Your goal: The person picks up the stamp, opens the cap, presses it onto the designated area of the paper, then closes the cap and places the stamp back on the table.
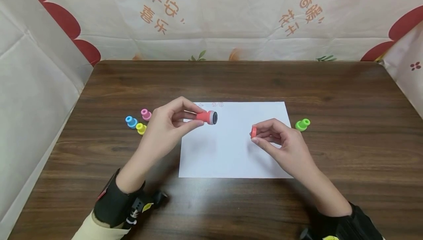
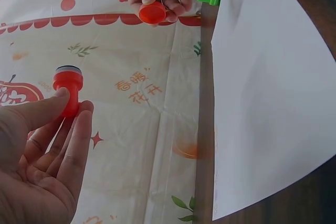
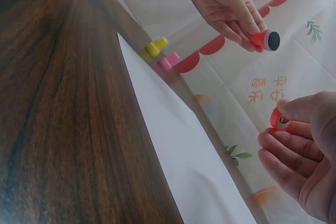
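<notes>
My left hand [image 1: 168, 126] pinches a small red toy stamp [image 1: 202, 116] by its handle, above the left part of a white sheet of paper [image 1: 231, 155]. The stamp's dark round face points right in the head view and up in the left wrist view. Between thumb and fingers, my right hand [image 1: 281, 141] holds a round red cap [image 1: 253, 132] over the paper's right side. In the right wrist view the cap [image 3: 281, 120] shows its hollow inside. Stamp and cap are apart. Small red printed marks [image 1: 218, 104] lie along the paper's upper left edge.
Left of the paper stand a blue stamp [image 1: 131, 122], a pink stamp [image 1: 145, 114] and a yellow stamp [image 1: 141, 128]. A green stamp [image 1: 302, 124] is just right of the paper. The brown wooden table [image 1: 231, 82] ends at a patterned white cloth [image 1: 214, 20].
</notes>
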A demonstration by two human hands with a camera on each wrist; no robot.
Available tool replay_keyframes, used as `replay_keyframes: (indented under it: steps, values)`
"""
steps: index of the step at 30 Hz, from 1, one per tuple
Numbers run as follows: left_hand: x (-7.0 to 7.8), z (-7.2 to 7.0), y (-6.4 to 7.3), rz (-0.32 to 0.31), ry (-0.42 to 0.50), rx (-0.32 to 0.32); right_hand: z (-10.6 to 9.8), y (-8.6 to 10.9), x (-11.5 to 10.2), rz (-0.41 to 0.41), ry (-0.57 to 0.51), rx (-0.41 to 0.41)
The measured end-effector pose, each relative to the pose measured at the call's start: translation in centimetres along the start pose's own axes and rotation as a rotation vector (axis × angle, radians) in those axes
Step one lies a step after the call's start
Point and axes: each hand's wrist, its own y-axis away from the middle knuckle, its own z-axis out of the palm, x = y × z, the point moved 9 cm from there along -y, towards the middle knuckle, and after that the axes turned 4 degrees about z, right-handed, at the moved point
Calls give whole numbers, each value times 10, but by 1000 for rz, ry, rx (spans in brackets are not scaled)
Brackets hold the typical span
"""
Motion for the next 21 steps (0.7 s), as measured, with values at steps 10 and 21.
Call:
replay_keyframes:
  steps: [10, 21]
  values:
    - [7, 3, -12, 15, 6, -3, 3, 1, 4, 17, 6, -14]
    - [12, 9, -26, 53, 0, -7, 4, 1, 8, 37, 22, -24]
